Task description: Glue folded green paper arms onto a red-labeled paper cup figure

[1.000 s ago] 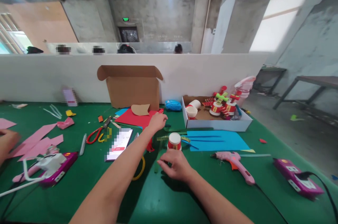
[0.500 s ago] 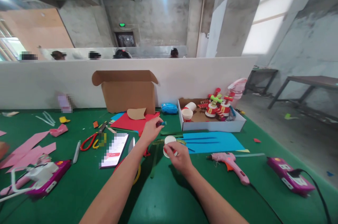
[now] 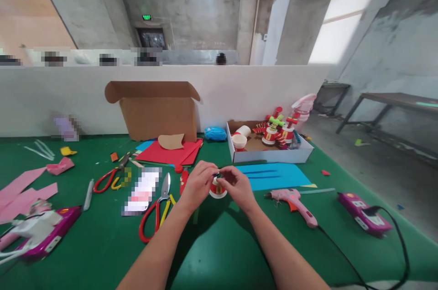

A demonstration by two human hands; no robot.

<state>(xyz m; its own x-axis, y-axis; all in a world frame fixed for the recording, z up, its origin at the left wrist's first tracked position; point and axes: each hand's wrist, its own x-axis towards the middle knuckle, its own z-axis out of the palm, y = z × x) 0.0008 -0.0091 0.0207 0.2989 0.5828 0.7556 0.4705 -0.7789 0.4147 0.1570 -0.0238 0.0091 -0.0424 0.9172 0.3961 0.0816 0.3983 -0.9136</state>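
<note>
A red-and-white paper cup point(image 3: 218, 191) stands on the green table between my hands, its upper part partly covered by my fingers. Just above it, my left hand point(image 3: 198, 183) is closed, pinching a small dark blue-green folded paper strip point(image 3: 216, 175). My right hand point(image 3: 238, 186) meets it from the other side, thumb and fingers pinched at the same strip, of which little shows. Left of my left hand lie a red paper piece point(image 3: 184, 180) and scissors point(image 3: 159, 212) with red and yellow handles.
A white box point(image 3: 273, 157) holds cups and finished paper figures. Blue paper point(image 3: 278, 176), a pink glue gun point(image 3: 296, 203) and a purple power strip point(image 3: 364, 217) lie right. Red paper point(image 3: 160, 155), a phone point(image 3: 142, 189) and pliers point(image 3: 114, 176) lie left.
My right hand has let go of the cup's white top and risen to the strip. My left hand has brought the strip down over the cup. The view has shifted slightly.
</note>
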